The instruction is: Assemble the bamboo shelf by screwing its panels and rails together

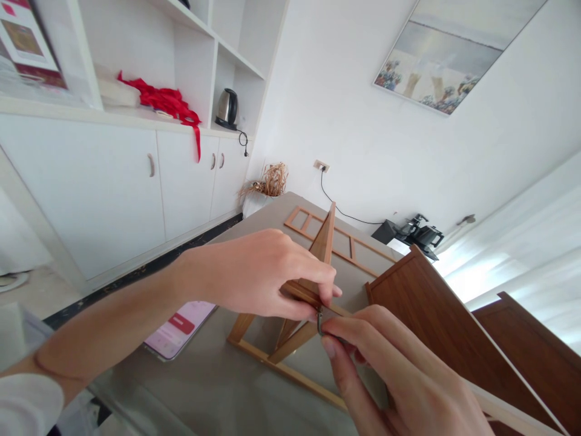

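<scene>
My left hand (254, 272) is closed around a corner of a small wooden frame (290, 348), near the middle of the table. A narrow wooden board (324, 236) rises from that frame behind my fingers. The thumb and forefinger of my right hand (390, 363) pinch a small bent metal piece (319, 321). Its top end meets the wood just under my left fingertips. The metal piece is too small to name for certain, and fingers cover part of the joint.
A phone (179, 330) with a lit screen lies on the grey table (218, 363), beneath my left wrist. Behind lies a flat ladder-like wooden frame (351, 247). Brown chairs (422, 303) stand at the right. White shelves hold red ribbon (167, 100) and a kettle (228, 108).
</scene>
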Demonstrator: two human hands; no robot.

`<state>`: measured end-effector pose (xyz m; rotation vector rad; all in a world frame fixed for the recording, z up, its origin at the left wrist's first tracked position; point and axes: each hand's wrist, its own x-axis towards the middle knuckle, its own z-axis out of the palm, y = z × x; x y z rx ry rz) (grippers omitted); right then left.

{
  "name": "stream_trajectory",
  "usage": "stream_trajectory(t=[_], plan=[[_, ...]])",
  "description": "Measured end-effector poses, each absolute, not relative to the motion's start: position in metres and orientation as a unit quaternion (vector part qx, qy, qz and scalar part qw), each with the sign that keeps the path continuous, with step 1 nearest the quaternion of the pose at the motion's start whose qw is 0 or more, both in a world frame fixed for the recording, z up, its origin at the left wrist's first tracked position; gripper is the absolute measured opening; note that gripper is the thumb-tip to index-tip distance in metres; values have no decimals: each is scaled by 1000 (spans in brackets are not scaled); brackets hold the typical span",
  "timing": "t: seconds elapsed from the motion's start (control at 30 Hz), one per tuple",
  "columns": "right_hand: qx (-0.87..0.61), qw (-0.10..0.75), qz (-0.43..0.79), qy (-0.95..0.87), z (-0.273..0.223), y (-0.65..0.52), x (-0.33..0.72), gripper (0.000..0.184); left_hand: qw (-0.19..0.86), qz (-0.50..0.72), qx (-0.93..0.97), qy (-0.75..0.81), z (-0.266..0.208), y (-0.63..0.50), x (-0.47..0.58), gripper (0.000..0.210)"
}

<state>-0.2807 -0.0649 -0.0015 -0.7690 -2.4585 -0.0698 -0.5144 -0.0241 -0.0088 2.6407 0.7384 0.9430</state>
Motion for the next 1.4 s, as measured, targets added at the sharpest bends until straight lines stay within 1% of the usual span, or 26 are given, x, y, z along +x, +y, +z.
stream_trajectory(t=[0.37, 0.57, 0.7, 0.97, 1.13, 1.27, 1.4], plan=[[-285, 275, -15, -918, 1, -65, -283, 8, 108, 323, 907, 250, -11, -22, -515, 12], [-291, 269, 2, -918, 2, -65, -285, 7, 100, 309, 909, 261, -10, -23, -515, 10], [-303, 283, 6, -910, 2, -67, -286, 5, 104, 304, 910, 262, -10, -23, -516, 12], [-310, 286, -2, -907, 5, -67, -285, 13, 109, 310, 906, 265, -11, -23, -515, 14], [-301, 290, 1, -909, 4, -66, -283, 10, 111, 310, 906, 267, -11, -23, -515, 11], [-288, 291, 4, -912, 4, -66, -282, 13, 109, 306, 907, 267, -10, -23, -515, 9], [-288, 292, 4, -912, 4, -66, -282, 13, 108, 305, 907, 270, -10, -23, -516, 9]])
